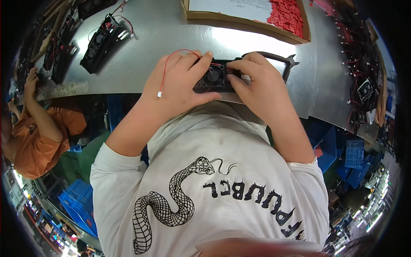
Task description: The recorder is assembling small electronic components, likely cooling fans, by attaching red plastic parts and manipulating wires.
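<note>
A black fan module point(214, 77), a long housing with a small square fan in it, lies near the table's front edge between my two hands. My left hand point(174, 81) grips its left end, thumb along the near side and fingers on the far side. Over the back of that hand loops a thin red wire, ending in a small white connector point(159, 94). At the module's right part, my right hand point(261, 83) is closed, with thumb and forefinger pinching beside the fan. What lies between those fingertips is hidden. Beyond the right hand rests a black, curved, frame-like piece point(293, 62) with a pointed corner.
A cardboard box point(248, 26) with white paper and small red parts stands at the far side. Another fan module point(99, 45) lies to the left. Several wired fan units point(365, 91) crowd the right. A co-worker's arm point(45, 115) is at left; a blue crate point(79, 205) sits below.
</note>
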### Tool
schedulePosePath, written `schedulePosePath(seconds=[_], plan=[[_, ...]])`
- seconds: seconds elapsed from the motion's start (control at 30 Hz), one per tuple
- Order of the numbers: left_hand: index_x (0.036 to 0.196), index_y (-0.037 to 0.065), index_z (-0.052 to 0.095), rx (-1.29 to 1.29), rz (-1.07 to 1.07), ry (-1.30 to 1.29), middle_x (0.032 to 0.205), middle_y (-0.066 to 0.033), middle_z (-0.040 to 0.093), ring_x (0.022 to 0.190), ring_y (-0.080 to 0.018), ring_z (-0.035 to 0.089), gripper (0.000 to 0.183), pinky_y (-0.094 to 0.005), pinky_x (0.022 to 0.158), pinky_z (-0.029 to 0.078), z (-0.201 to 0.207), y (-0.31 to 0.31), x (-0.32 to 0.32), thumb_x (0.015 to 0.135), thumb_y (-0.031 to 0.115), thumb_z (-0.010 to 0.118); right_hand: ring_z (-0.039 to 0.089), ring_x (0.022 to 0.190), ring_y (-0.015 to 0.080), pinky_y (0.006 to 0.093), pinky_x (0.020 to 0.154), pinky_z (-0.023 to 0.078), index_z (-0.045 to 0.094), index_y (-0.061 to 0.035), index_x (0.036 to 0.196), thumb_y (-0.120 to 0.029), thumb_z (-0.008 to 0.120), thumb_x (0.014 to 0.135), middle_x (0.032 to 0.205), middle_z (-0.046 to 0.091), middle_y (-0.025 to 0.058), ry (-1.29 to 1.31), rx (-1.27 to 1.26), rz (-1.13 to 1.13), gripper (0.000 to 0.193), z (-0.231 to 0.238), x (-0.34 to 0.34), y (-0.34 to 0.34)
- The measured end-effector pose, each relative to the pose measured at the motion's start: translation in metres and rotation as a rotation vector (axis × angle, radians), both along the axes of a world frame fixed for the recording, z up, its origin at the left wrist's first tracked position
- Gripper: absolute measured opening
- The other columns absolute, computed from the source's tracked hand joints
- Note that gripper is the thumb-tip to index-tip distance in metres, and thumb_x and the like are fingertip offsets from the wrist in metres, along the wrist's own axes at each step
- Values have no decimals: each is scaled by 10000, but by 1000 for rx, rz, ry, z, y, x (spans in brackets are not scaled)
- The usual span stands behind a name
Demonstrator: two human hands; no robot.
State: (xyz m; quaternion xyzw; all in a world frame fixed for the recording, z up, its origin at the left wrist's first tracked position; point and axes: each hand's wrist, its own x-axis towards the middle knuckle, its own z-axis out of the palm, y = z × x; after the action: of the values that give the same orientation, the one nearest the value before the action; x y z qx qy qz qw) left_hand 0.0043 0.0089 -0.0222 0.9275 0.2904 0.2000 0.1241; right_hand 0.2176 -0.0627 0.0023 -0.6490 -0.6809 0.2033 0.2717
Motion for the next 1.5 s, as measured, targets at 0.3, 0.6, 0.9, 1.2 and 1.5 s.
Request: schedulePosePath(seconds=[0.3, 0.6, 0.9, 1.2, 1.5], plan=[[1314, 54, 598, -21, -69, 13, 1181, -107, 668, 1117, -295, 638, 791, -409, 951, 472, 0, -8, 6, 702, 481, 859, 643, 733, 264, 361, 651, 517, 759, -49, 969, -90, 761, 821, 852, 644, 89, -108, 96, -20, 154, 4, 7, -13], [1312, 53, 602, -7, -21, 38, 1165, -106, 667, 1082, -271, 645, 795, -390, 908, 480, 3, -17, 12, 704, 498, 855, 647, 700, 268, 366, 637, 517, 760, -46, 968, -81, 751, 833, 829, 645, 100, -103, 22, -25, 141, 5, 11, -15], [1305, 49, 595, -25, -70, 36, 1148, -92, 653, 1098, -265, 635, 810, -375, 901, 473, 5, -20, 10, 676, 481, 867, 659, 704, 238, 353, 662, 526, 740, -27, 942, -81, 757, 833, 896, 695, 104, 181, -96, 184, 123, 25, 40, 25], [1320, 49, 596, -58, 35, 41, 1170, -105, 654, 1103, -260, 631, 813, -384, 943, 462, 6, -30, 11, 673, 453, 877, 726, 901, 263, 367, 841, 548, 758, -43, 1082, -219, 737, 873, 996, 764, 142, -382, -208, -42, 274, 12, 147, 136], [1318, 50, 605, -38, 38, 16, 1153, -106, 653, 1055, -256, 638, 800, -379, 888, 466, 2, -26, 13, 682, 455, 872, 691, 896, 171, 299, 804, 540, 740, -8, 1050, -137, 748, 906, 996, 759, 80, -55, 83, -74, 194, 17, 121, 95]])
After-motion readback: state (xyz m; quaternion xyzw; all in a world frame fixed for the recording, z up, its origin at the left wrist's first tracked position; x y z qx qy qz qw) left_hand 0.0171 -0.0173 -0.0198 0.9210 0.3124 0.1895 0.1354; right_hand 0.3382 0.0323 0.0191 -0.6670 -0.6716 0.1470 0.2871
